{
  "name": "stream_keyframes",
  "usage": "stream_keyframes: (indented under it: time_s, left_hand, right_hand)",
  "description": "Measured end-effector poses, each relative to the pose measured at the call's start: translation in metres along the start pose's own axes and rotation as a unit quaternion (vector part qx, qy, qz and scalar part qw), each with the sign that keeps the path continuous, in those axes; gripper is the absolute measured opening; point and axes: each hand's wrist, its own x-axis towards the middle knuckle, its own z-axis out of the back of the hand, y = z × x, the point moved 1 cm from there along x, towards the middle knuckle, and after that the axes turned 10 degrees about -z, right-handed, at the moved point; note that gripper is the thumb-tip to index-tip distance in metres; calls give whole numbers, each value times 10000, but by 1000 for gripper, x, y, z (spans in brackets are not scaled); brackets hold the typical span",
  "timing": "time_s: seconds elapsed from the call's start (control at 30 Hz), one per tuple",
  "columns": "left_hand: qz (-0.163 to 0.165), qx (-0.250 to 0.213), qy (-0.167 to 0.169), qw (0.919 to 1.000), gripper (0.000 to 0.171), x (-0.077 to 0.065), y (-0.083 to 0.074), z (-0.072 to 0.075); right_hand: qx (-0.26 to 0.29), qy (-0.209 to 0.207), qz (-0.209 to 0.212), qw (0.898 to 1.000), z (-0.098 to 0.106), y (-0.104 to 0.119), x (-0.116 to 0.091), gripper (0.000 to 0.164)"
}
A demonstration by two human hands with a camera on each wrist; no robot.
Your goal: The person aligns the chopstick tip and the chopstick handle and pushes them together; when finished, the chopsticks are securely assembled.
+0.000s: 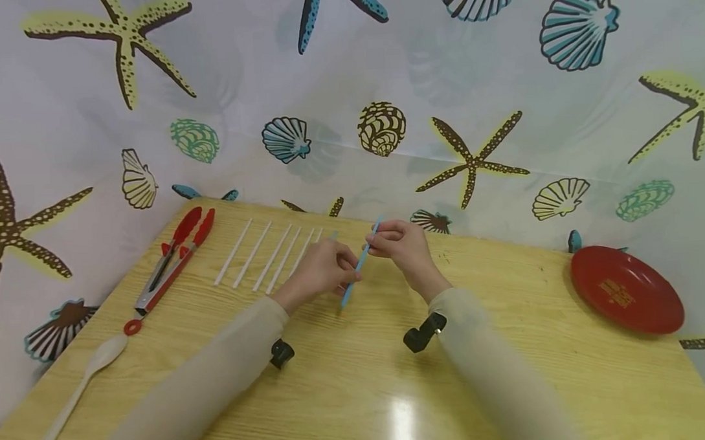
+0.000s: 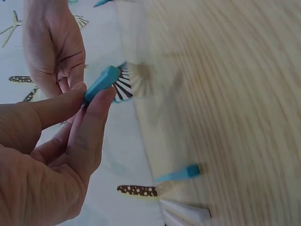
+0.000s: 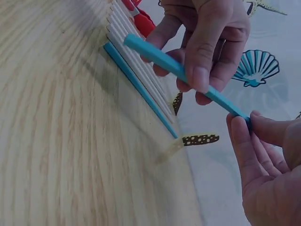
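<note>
A blue chopstick (image 1: 362, 258) is held up slantwise over the table between both hands. My left hand (image 1: 322, 266) pinches its lower, thicker part between thumb and fingers. Toward the other end, the thumb and fingertips of my right hand (image 1: 407, 245) grip it. A second blue chopstick (image 3: 136, 84) lies on the table beside the left hand, which mostly hides it in the head view. Several white chopsticks (image 1: 252, 254) lie side by side to the left of that one, roughly parallel.
Red-tipped tongs (image 1: 170, 271) lie at the table's left edge, with a cream spoon (image 1: 103, 355) nearer to me. A red oval plate (image 1: 599, 282) sits at the far right. Behind the wooden table (image 1: 347, 401) hangs a shell-patterned cloth (image 1: 348, 84).
</note>
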Motion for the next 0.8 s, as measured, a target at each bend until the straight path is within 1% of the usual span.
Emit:
stream_keyframes:
  time_s: [0.17,0.3,0.5,0.6,0.8]
  left_hand:
    - [-136,698,-39,9975,19,4,15,3]
    - [-129,970,-24,9952,19,5,22,6]
    - [70,1205,-70,9927,12,6,27,8]
    - [197,1232,-35,9922,9,6,29,8]
    - [514,1220,66,9912,9,8,31,11]
  right_hand:
    - [-130,-65,-231,9996,-11,-8,11,29]
    - [-236,-64,-361,9991,-18,-14,18,33]
    - [-226,-204,-588,9978,-32,-23,29,32]
    - [-366,-326,-770,9958,-40,-29,33,32]
    - [-592,-550,-1115,9905,-51,-35,38,31]
